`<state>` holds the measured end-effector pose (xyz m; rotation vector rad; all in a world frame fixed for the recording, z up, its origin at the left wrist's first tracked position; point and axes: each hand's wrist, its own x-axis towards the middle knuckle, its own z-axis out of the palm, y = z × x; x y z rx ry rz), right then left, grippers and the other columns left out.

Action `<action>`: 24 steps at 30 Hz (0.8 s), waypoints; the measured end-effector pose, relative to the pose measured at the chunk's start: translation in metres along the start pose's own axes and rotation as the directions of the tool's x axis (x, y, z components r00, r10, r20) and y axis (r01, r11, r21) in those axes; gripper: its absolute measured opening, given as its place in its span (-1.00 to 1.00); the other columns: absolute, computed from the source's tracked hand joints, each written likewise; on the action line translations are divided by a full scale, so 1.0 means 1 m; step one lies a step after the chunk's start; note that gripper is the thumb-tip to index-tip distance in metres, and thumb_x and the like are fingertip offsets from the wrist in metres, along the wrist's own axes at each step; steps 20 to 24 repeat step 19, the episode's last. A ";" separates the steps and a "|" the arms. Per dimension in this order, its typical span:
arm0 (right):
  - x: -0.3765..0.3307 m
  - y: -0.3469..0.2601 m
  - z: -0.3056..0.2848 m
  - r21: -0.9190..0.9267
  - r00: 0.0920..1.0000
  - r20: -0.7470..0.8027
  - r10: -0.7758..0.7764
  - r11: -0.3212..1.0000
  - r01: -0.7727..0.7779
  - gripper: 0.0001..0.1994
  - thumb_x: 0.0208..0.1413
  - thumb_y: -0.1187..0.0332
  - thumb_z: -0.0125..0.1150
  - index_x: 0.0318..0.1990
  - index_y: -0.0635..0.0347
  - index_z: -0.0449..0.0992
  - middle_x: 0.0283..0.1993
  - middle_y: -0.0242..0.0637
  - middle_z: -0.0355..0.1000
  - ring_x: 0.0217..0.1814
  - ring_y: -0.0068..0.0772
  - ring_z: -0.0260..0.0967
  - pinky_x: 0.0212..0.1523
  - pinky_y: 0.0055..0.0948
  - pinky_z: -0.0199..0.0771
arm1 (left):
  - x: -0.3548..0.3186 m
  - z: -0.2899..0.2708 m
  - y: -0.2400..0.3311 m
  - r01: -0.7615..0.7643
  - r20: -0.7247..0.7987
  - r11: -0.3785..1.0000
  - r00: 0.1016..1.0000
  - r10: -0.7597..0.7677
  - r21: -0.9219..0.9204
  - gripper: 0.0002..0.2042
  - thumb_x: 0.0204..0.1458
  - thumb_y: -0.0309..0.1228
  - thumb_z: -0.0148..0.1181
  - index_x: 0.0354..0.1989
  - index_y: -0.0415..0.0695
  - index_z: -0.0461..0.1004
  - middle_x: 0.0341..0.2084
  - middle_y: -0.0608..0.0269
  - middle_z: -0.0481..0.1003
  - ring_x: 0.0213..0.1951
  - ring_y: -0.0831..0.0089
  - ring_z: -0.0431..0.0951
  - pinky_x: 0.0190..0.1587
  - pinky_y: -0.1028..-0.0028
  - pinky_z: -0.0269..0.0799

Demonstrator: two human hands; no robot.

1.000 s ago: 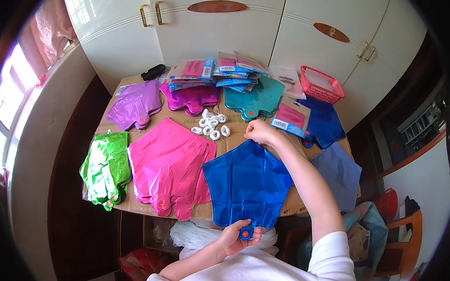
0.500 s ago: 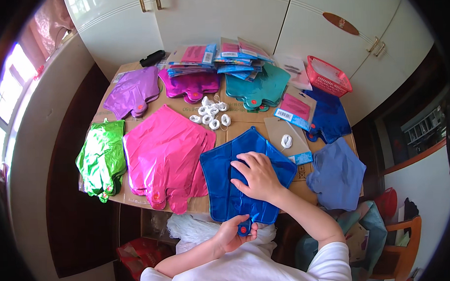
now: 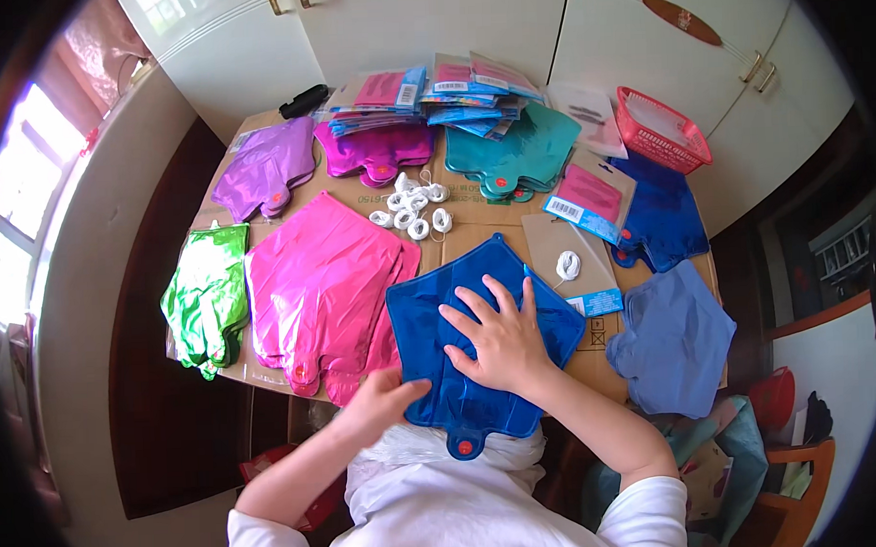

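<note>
A flat blue foil balloon [image 3: 429, 303] lies at the near edge of the cardboard-covered table [image 3: 494, 218], its valve tab hanging over the edge. My right hand [image 3: 498, 339] lies flat on it with fingers spread. My left hand [image 3: 389, 401] grips the balloon's lower left edge, next to a stack of pink foil balloons [image 3: 318, 278]. A small coil of white ribbon [image 3: 568, 265] rests on a flat packet [image 3: 573, 259] just right of the blue balloon.
Green [image 3: 205, 291], purple [image 3: 264, 169], magenta [image 3: 376, 150], teal [image 3: 511, 155] and dark blue [image 3: 663, 217] balloons lie around the table. Several white ribbon coils [image 3: 411, 205] sit mid-table. Packets [image 3: 451, 85] are stacked at the back, with a red basket [image 3: 660, 131] at right.
My right hand came back from the far side of the table and now presses flat on the blue balloon. A ribbon coil now lies on the packet at right. My left hand shifted to the balloon's left edge.
</note>
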<state>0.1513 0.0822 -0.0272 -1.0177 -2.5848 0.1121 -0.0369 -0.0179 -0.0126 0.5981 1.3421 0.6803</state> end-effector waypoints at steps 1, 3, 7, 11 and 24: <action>0.000 0.000 0.001 0.003 1.000 -0.002 -0.001 1.000 0.001 -0.52 -0.02 0.00 0.17 0.10 -0.20 0.42 0.21 -0.32 0.24 0.34 -0.06 0.00 0.22 0.44 -0.19 | 0.009 -0.002 0.001 -0.179 -0.006 0.984 0.984 0.179 0.024 -0.75 0.08 -0.42 0.14 -0.12 -0.33 0.46 -0.34 0.14 0.57 -0.33 0.36 0.60 -0.22 0.38 0.54; 0.000 0.002 0.001 0.014 1.000 -0.004 -0.001 1.000 0.001 -0.50 -0.03 -0.01 0.18 0.11 -0.16 0.41 0.22 -0.32 0.24 0.34 -0.06 0.00 0.23 0.41 -0.19 | 0.012 -0.002 0.013 -0.278 -0.047 0.798 0.933 0.357 0.536 -0.72 -0.01 -0.32 0.23 -0.28 -0.34 0.46 -0.50 0.03 0.54 -0.43 0.27 0.60 -0.35 0.38 0.51; 0.001 0.005 0.003 0.053 1.000 -0.003 0.007 0.999 -0.007 -0.42 -0.05 -0.02 0.19 0.14 -0.01 0.39 0.25 -0.30 0.23 0.36 -0.08 0.01 0.29 0.31 -0.19 | 0.022 0.005 0.027 -0.133 -0.066 0.313 0.832 0.551 0.940 -0.67 -0.11 -0.19 0.26 -0.50 -0.27 0.42 -0.73 -0.04 0.43 -0.60 0.04 0.52 -0.51 0.23 0.45; 0.000 0.005 0.003 0.076 1.000 -0.016 0.010 0.997 -0.009 -0.35 -0.10 -0.05 0.21 0.14 0.11 0.38 0.28 -0.25 0.22 0.38 -0.08 -0.01 0.32 0.26 -0.22 | 0.024 0.011 0.031 -0.110 -0.067 0.239 0.775 0.629 0.965 -0.72 -0.13 -0.23 0.20 -0.59 -0.22 0.38 -0.76 -0.02 0.42 -0.63 -0.03 0.48 -0.54 0.14 0.41; 0.001 0.007 -0.003 0.046 0.989 0.149 0.028 0.998 -0.035 -0.26 -0.11 -0.14 0.17 0.21 0.11 0.32 0.33 -0.20 0.14 0.44 -0.04 -0.12 0.33 0.32 -0.34 | 0.015 0.028 0.034 -0.302 0.161 0.194 0.835 0.526 0.933 -0.82 -0.20 -0.33 0.16 -0.55 -0.20 0.42 -0.73 -0.01 0.43 -0.56 -0.01 0.52 -0.43 0.15 0.46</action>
